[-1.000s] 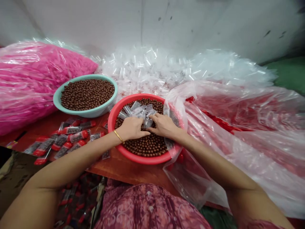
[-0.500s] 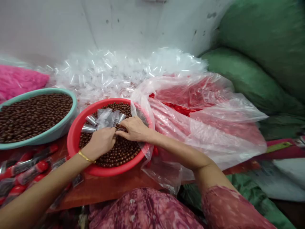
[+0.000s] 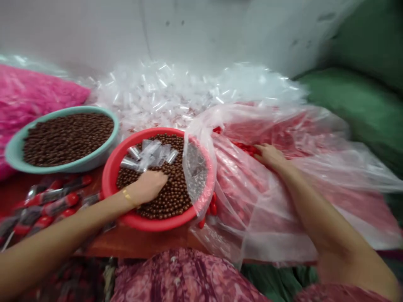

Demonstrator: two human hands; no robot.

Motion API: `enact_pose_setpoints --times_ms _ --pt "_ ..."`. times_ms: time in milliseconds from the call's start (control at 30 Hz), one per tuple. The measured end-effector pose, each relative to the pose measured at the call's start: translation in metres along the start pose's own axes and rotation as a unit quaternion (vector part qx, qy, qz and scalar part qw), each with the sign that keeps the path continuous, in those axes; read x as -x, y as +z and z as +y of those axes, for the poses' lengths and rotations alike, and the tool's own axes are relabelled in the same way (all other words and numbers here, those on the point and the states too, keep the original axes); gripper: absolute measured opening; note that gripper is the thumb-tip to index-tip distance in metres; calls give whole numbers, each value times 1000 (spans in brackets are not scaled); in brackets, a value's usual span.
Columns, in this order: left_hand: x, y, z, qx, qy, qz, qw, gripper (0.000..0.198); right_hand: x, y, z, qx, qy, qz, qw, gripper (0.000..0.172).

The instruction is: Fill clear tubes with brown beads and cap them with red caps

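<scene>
My left hand, with a yellow bangle at the wrist, is closed low over the brown balls in the red basin. What its fingers hold, if anything, is hidden. Just beyond it, several clear plastic tubes lie on the balls. On the right, my right hand reaches into the opening of a translucent plastic bag. Its fingertips are among small red plastic pieces, blurred and partly covered, so I cannot tell their grip.
A pale teal basin of brown balls stands at left, near a pink bag. Filled tubes with red ends lie in front of it. A heap of clear tubes lines the wall. Green sacks stand at right.
My right hand has left the red basin and moved right into the plastic bag. My left hand stays closed over the basin. The view has shifted, with things appearing further right.
</scene>
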State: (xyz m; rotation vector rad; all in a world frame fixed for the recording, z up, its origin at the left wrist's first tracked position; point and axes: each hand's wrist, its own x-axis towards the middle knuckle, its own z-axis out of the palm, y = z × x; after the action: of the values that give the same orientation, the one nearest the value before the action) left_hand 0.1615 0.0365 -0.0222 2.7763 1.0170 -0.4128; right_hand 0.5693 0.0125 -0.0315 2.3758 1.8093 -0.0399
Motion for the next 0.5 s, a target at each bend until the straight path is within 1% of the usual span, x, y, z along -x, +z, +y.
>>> enact_pose_setpoints --times_ms 100,167,233,267,300,333,367,400,433,500 --pt "-19 6 1 122 -38 13 992 18 -6 10 -2 -20 -24 41 999 23" --pt "-24 9 -2 183 -57 17 981 13 -7 13 1 -34 -42 64 996 15" --pt "-24 9 -8 215 -60 22 974 13 -4 14 7 -81 -25 110 990 10" --pt "-22 9 -11 253 -56 30 965 14 -1 14 10 -123 -4 142 982 12" --pt "-20 9 -14 309 -47 40 949 16 3 13 12 -174 19 175 969 15" --pt "-17 8 -17 379 -35 52 923 18 8 10 14 -228 43 204 951 18" --pt "-14 8 -20 454 -22 66 888 19 13 7 13 -279 64 222 932 21" --pt "-11 7 -23 527 -11 77 846 20 18 3 12 -330 80 228 912 23" --pt "-7 7 -25 590 -2 85 803 22 22 -3 9 -393 100 222 887 24" --pt "0 5 -27 676 4 96 730 30 27 -16 -3 -526 135 182 820 26"
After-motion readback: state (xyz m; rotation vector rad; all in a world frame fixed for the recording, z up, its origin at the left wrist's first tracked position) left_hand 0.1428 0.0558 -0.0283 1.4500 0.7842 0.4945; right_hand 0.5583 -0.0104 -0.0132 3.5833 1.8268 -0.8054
